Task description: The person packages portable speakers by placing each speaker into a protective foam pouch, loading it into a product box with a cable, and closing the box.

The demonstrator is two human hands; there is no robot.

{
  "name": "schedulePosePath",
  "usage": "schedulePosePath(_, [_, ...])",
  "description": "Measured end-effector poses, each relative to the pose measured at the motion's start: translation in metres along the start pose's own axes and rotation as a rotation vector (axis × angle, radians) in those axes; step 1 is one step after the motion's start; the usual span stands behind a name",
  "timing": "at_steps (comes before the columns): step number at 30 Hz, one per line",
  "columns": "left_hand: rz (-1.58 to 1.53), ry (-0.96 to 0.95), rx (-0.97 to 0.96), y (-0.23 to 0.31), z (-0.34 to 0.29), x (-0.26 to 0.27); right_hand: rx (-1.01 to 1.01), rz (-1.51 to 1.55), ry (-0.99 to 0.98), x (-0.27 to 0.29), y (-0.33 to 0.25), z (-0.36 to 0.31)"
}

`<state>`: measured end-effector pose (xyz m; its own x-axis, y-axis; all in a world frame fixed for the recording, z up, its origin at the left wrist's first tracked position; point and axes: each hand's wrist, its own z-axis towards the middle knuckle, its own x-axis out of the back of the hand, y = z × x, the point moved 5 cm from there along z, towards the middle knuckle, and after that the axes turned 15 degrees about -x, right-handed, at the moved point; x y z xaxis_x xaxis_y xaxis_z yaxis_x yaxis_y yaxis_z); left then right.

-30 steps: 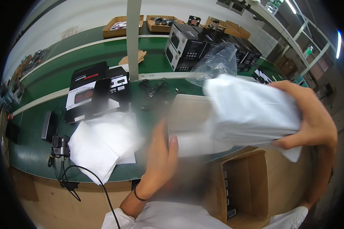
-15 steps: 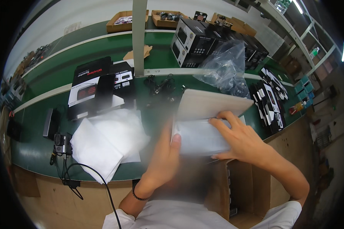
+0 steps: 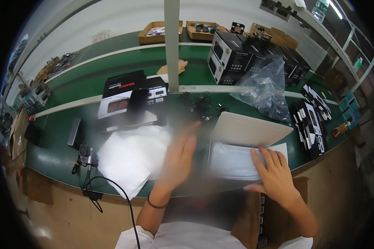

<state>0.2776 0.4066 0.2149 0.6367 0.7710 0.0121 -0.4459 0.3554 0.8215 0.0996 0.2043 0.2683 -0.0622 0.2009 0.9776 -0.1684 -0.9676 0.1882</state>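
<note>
An opened box with a pale raised lid sits on the green bench. Inside it lies something wrapped in a whitish translucent sheet or bag. My right hand rests on the right part of this wrapping, fingers spread and thumb apart near the front edge. To the left of the box, my left hand reaches forward with outstretched fingers and holds nothing. Black cables lie just beyond its fingertips. Beside that hand is a pile of white sheets or bags. Haze blurs the area between my hands.
Flat black printed cartons lie behind the white pile. Black boxes are stacked on the rear shelf, with a clear plastic bag before them. Folded cartons stand at right. A shelf post rises centrally. A cardboard box is below the bench.
My left hand has let go of the box's left side and moved forward toward the cables. My right hand has flattened onto the wrapping. The whole view has shifted.
</note>
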Motion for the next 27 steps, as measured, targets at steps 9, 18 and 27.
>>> schedulePosePath(9, [1.273,-0.217,0.04,-0.094,0.026,0.043,-0.032,0.318,0.12,0.025,-0.016,-0.002])
schedulePosePath(18, [0.209,0.308,0.147,0.073,-0.039,0.004,-0.043,1.035,0.382,0.047,-0.032,-0.025])
schedulePosePath(27, [0.639,-0.046,-0.2,0.091,-0.058,-0.079,-0.255,1.421,0.407,0.022,-0.023,-0.022])
